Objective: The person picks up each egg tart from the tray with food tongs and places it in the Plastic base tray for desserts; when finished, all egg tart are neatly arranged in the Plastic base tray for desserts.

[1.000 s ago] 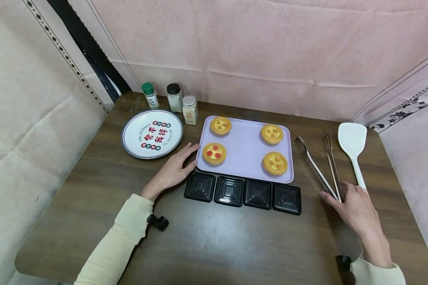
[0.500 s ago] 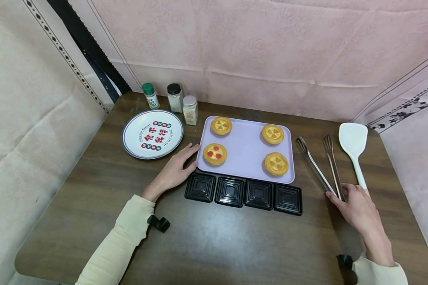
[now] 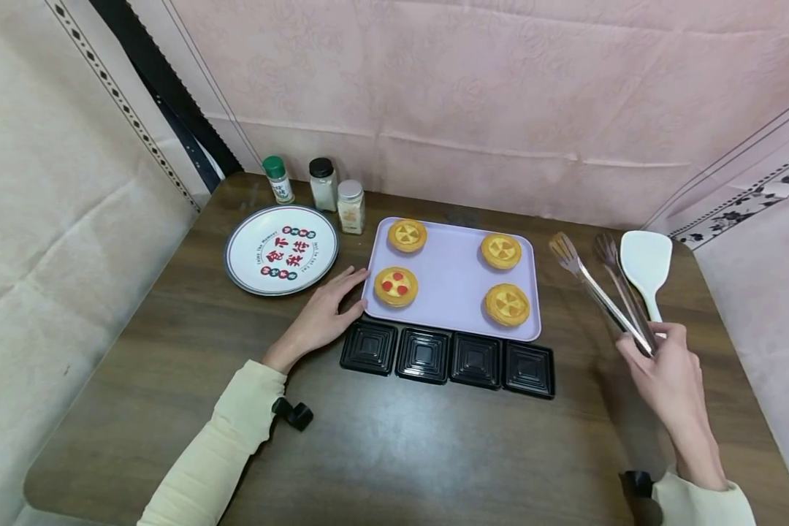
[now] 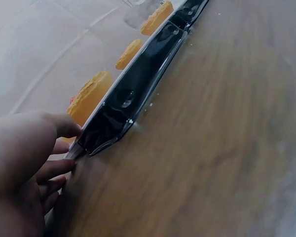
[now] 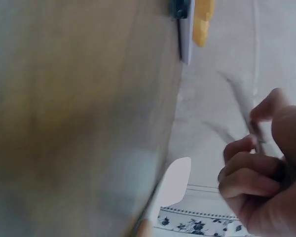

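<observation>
My right hand (image 3: pixel 672 383) grips a pair of metal tongs (image 3: pixel 600 294) near the joined end, their two fork-like tips spread apart and pointing to the back. In the right wrist view the tongs (image 5: pixel 242 101) are blurred and held off the table. My left hand (image 3: pixel 321 313) has its fingers extended, touching the left edge of a lilac tray (image 3: pixel 450 281). On that tray lie several tarts, one with red dots (image 3: pixel 396 286) near the left hand. The left wrist view shows the thumb and fingers (image 4: pixel 54 170) at the tray's corner.
Several black square dishes (image 3: pixel 423 354) line the tray's front edge. A white spatula (image 3: pixel 646 263) lies beyond the right hand. At the back left are a printed plate (image 3: pixel 243 248) and three jars, including a green-capped one (image 3: pixel 279 183). Fabric (image 3: pixel 467 95) hangs behind the table.
The right hand has lifted the tongs off the table and moved slightly to the right and back; their tips have turned. The left hand stays at the tray's edge.
</observation>
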Available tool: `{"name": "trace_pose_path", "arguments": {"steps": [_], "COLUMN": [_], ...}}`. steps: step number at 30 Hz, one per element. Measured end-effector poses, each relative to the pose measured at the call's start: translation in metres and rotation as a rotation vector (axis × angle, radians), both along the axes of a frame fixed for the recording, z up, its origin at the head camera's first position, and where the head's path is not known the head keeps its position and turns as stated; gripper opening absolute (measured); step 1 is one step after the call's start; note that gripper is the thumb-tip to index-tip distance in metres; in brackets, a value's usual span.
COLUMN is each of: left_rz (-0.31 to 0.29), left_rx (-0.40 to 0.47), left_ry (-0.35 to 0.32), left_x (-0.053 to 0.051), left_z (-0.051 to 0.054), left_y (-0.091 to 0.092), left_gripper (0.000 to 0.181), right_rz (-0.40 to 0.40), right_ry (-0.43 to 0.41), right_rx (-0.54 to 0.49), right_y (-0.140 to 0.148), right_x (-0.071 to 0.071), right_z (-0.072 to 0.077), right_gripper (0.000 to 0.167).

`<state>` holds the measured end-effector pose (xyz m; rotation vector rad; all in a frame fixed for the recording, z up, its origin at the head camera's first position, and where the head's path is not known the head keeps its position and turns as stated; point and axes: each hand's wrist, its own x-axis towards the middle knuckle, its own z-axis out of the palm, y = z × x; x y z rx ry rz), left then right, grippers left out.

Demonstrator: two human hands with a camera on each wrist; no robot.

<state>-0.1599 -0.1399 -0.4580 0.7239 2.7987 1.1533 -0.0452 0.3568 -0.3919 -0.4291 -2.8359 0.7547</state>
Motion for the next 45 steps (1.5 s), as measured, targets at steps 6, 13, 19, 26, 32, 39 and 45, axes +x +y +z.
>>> {"name": "trace_pose_path", "arguments": {"steps": [6, 13, 19, 26, 32, 39, 45], "left_rz": [0.010, 0.023, 0.037, 0.055, 0.057, 0.064, 0.057], "left_rx": [0.022, 0.009, -0.006, -0.027, -0.022, -0.029, -0.026], "left_ry": [0.047, 0.073, 0.068, 0.076, 0.077, 0.069, 0.074], "left_x": [-0.005, -0.004, -0.003, -0.003, -0.002, -0.002, -0.002], "left_z": [-0.004, -0.006, -0.008, -0.010, -0.010, -0.009, -0.009], "left_y": [0.002, -0.001, -0.001, -0.001, 0.000, 0.000, 0.000], "left_gripper": [0.055, 0.054, 0.055, 0.055, 0.054, 0.054, 0.054], "right_rz": [0.108, 0.308, 0.399, 0.437, 0.438, 0.460, 0.466], "right_ry": [0.186, 0.321, 0.316, 0.309, 0.323, 0.331, 0.330], "right_rx": [-0.044, -0.071, -0.139, -0.099, -0.080, -0.080, -0.077], "right_y": [-0.031, -0.091, -0.128, -0.154, -0.162, -0.165, -0.166], "right_x": [-0.015, -0.051, -0.078, -0.093, -0.097, -0.099, -0.100], "right_z": [0.015, 0.021, 0.013, 0.001, 0.000, 0.003, 0.004], "right_gripper": [0.055, 0.047, 0.052, 0.056, 0.051, 0.044, 0.044]}}
